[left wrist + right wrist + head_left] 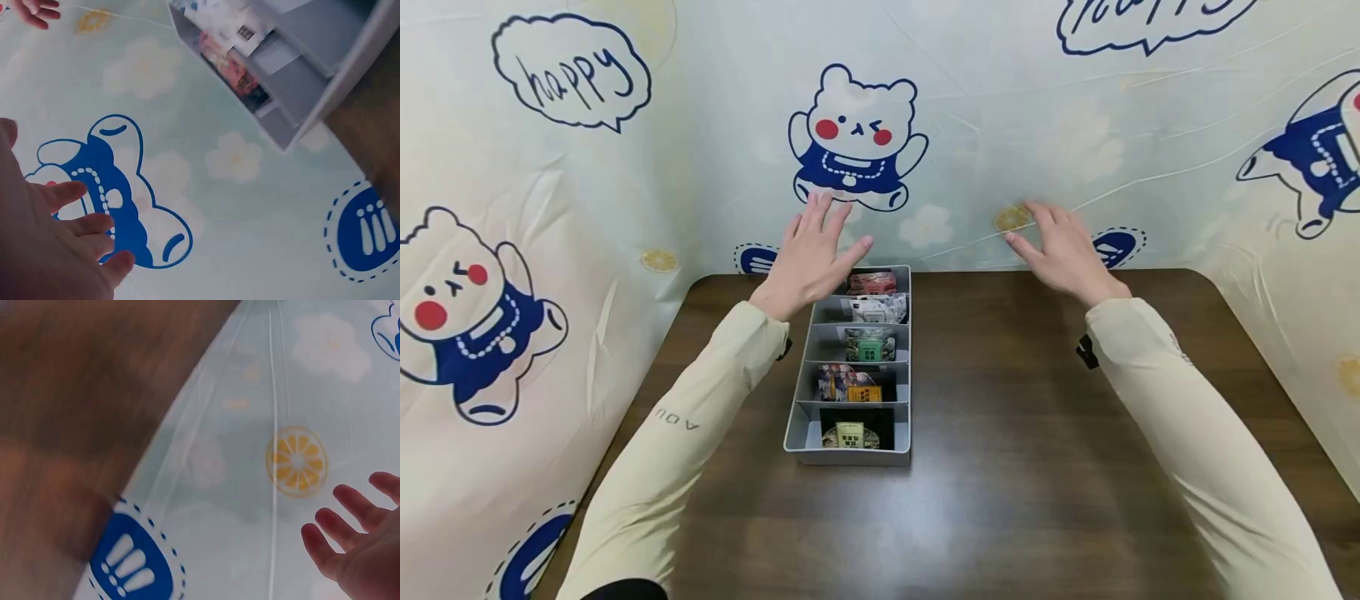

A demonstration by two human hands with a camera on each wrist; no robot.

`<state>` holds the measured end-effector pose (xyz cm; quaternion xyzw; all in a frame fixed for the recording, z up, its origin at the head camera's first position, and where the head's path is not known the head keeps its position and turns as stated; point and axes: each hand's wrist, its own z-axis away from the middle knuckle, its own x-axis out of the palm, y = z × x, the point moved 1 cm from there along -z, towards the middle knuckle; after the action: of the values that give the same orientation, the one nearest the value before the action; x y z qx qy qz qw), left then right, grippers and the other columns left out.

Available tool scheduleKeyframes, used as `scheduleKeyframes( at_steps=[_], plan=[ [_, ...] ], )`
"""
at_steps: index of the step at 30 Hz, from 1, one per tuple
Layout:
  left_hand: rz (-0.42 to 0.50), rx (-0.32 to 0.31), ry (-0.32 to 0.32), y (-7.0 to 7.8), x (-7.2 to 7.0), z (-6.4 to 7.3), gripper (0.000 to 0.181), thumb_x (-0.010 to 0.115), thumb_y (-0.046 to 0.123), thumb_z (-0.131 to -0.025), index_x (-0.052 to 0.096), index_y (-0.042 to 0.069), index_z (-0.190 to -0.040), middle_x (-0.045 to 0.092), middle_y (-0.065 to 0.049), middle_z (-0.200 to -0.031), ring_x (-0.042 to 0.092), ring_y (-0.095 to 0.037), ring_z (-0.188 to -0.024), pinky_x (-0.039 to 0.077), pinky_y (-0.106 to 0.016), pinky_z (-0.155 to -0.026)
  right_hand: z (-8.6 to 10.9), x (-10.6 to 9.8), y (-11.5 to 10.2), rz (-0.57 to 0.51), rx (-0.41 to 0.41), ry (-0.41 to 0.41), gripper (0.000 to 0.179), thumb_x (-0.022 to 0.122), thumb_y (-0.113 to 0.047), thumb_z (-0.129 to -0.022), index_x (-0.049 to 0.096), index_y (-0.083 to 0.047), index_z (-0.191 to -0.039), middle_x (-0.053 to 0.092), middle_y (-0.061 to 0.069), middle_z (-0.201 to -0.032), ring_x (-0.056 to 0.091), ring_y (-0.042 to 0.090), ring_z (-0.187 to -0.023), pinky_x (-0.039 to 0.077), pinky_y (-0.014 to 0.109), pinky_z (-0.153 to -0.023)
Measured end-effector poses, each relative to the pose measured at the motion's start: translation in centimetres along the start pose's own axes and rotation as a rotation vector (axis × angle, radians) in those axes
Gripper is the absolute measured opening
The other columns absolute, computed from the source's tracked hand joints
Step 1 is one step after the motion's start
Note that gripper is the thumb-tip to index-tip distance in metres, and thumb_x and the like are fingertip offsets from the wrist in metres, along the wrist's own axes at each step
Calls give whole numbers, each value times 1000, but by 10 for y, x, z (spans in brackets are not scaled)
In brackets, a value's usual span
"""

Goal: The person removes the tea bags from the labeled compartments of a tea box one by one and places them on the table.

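A grey divided tray point(854, 457) stands on the table with its compartments in one row from back to front. Small flat packets lie in them: a red one point(872, 283), a white one point(880, 310), a green one point(870, 344), a colourful one with an orange label point(850, 385), and a dark one with a cream label point(857, 429). My left hand point(811, 257) is raised near the tray's back left corner, fingers spread and holding nothing. Off to the tray's right, my right hand point(1066, 250) hovers over the back edge of the table, fingers extended, also holding nothing.
The dark wooden table point(1000, 467) has rounded back corners. A pale cloth printed with cartoon bears point(859, 137), flowers and orange slices hangs behind it and along both sides. Long cream sleeves point(700, 417) cover both arms.
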<state>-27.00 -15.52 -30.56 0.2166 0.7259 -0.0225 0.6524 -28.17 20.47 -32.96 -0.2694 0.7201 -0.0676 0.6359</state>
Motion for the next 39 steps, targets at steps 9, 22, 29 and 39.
scheduleKeyframes(
  at_steps=[9,22,29,39],
  plan=[
    [42,-41,-82,-9,23,94,86,26,67,-95,18,6,-154,10,-17,-162,4,-34,-151,21,-60,-116,8,46,-12,-80,-29,-39,65,45,-45,-99,34,-3,-148,39,23,-147,32,44,-136,28,59,-109],
    [130,-152,-108,14,92,171,93,36,71,-91,19,5,-154,5,-18,-162,6,-42,-149,30,-59,-112,-9,106,-51,-197,-52,-145,59,47,-40,-100,36,-6,-147,35,16,-151,28,34,-142,27,53,-115],
    [86,-155,-33,20,104,170,93,39,72,-89,22,7,-154,9,-19,-162,9,-45,-148,34,-64,-107,-22,130,-71,-251,-74,-112,47,50,-29,-99,46,-5,-140,43,15,-145,36,32,-136,32,50,-112],
    [-4,-123,9,18,107,174,89,41,72,-88,29,12,-152,14,-18,-161,16,-48,-145,42,-62,-100,-33,144,-88,-270,-84,-102,40,51,-21,-99,51,-4,-135,52,13,-139,42,31,-130,37,47,-107]
  ],
)
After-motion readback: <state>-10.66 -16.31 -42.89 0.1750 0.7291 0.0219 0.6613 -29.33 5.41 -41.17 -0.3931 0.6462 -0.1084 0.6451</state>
